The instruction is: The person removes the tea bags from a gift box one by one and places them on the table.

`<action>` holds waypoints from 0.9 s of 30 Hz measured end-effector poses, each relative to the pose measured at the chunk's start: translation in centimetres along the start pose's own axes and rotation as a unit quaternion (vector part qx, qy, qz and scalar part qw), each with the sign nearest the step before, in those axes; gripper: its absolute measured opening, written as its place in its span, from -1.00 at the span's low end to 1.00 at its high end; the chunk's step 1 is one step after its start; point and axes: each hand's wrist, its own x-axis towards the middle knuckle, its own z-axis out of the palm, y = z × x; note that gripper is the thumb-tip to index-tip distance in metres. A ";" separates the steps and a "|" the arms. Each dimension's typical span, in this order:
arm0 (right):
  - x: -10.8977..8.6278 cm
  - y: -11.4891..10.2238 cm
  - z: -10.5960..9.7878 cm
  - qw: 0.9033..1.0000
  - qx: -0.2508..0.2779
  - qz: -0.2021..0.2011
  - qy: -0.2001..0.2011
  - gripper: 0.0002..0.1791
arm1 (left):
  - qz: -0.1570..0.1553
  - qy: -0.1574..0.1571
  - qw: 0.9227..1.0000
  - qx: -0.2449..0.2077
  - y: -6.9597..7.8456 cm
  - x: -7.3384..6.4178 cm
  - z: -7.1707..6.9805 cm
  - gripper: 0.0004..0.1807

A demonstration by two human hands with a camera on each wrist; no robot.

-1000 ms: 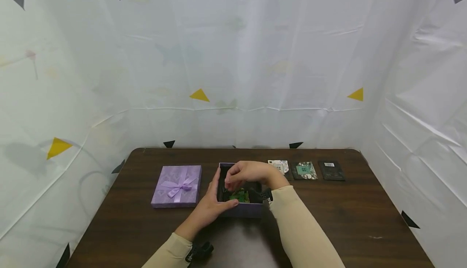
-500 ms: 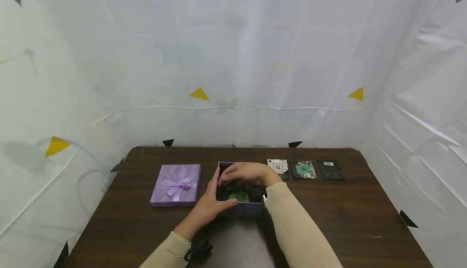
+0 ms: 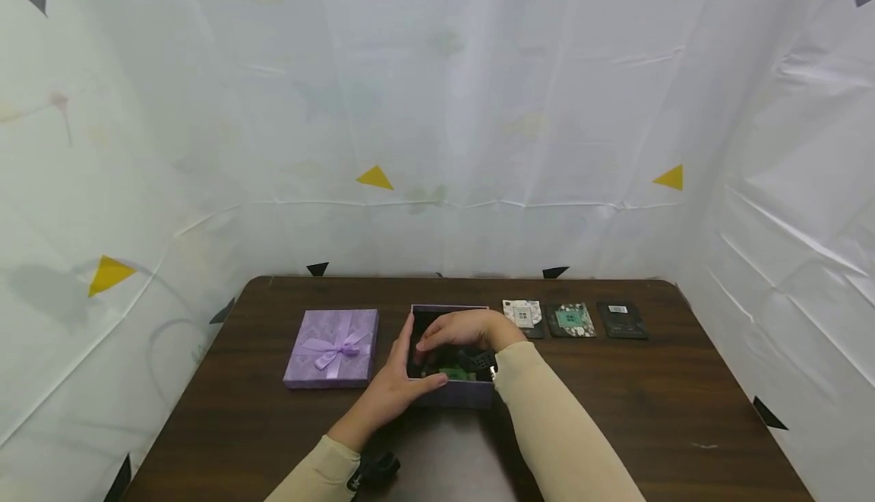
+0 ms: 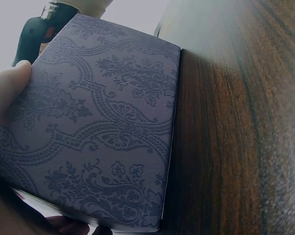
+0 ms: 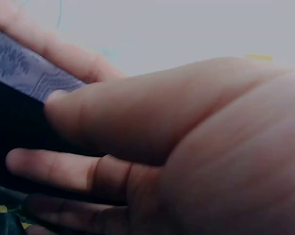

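My left hand holds the near left corner of a purple lidless box, thumb at the front rim and fingers along the left side. In the left wrist view the embossed floral wall of the box fills the middle, the thumb at its edge. My right hand reaches down into the box from above. Its thumb and forefinger stand apart over the dark inside in the right wrist view, nothing showing between them. Under its lower fingers lies a green item with yellow bits, partly hidden by the hand.
A lilac lid with a ribbon bow lies left of the box. To the right, three flat square packets sit in a row: a white-patterned one, a green-and-floral one and a black one. White curtains surround the dark wooden table.
My right hand has lowered and shifted slightly into the box, covering more of the green item. The left hand stays in place on the box; lid and packets are unmoved.
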 end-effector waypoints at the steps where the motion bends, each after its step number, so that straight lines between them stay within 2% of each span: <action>1: 0.0 0.0 0.0 1.000 -0.008 0.003 -0.002 -0.63 | 0.000 0.001 1.000 0.001 0.0 0.0 0.0 0.33; 5: -0.1 -0.1 0.0 0.999 -0.045 0.012 -0.012 -0.69 | 0.005 0.007 1.000 0.008 0.2 0.0 0.1 0.33; 10: -0.2 0.0 0.0 0.999 -0.030 0.014 -0.042 -0.82 | 0.011 0.007 1.000 0.013 0.3 0.0 0.1 0.34; 16: -0.1 -0.1 0.1 0.998 0.000 0.004 -0.070 -0.68 | 0.007 0.006 1.000 0.012 0.3 0.1 0.0 0.34; 19: 0.0 -0.1 0.1 0.999 0.002 -0.011 -0.050 -0.69 | 0.006 0.005 1.000 0.014 0.2 0.1 0.0 0.32; 22: 0.0 -0.1 0.1 0.999 -0.006 -0.033 -0.010 -0.71 | 0.004 0.004 1.000 0.017 0.1 0.1 0.0 0.30; 27: -0.1 0.0 0.3 0.996 -0.058 -0.046 0.056 -0.72 | -0.003 0.003 1.000 0.013 0.1 0.1 0.0 0.29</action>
